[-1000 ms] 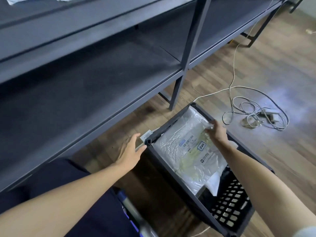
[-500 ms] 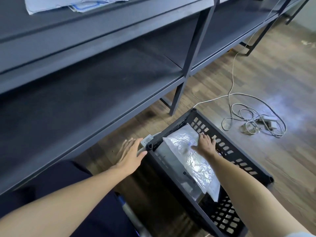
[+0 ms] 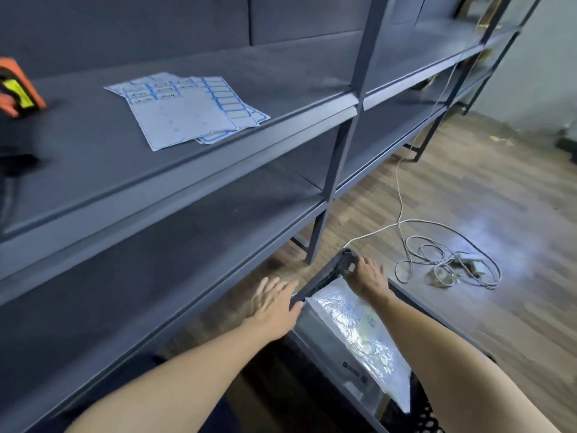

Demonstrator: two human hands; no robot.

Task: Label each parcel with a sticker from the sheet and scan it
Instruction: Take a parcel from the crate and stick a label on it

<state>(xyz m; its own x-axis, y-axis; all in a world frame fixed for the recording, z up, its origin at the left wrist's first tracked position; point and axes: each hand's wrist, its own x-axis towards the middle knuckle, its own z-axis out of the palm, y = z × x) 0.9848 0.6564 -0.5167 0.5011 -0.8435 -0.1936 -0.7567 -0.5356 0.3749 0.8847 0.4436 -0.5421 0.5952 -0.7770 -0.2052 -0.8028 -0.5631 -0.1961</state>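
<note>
While a person leans over the floor, a long dark shelf unit [image 3: 156, 189] fills most of the view, with wooden flooring [image 3: 468, 198] to the right. Below it sits a black crate [image 3: 315, 284] holding a shiny plastic-wrapped parcel [image 3: 352, 326], which leans on a grey box inside. On the upper shelf lie the sticker sheets [image 3: 187, 110], and at the far left edge an orange scanner [image 3: 18, 89] is partly visible. A tangled white cable [image 3: 443, 264] lies on the floor near the crate.

The left hand [image 3: 273, 304] is spread flat, fingers apart, at the crate's near rim; whether it touches is unclear. The right hand [image 3: 370, 276] curls over the crate's far corner, seemingly gripping the rim, not the parcel.

Likely risks: the slick wrap could slide from a loose grasp when the parcel is lifted, and dragging the crate could snag the cable.
</note>
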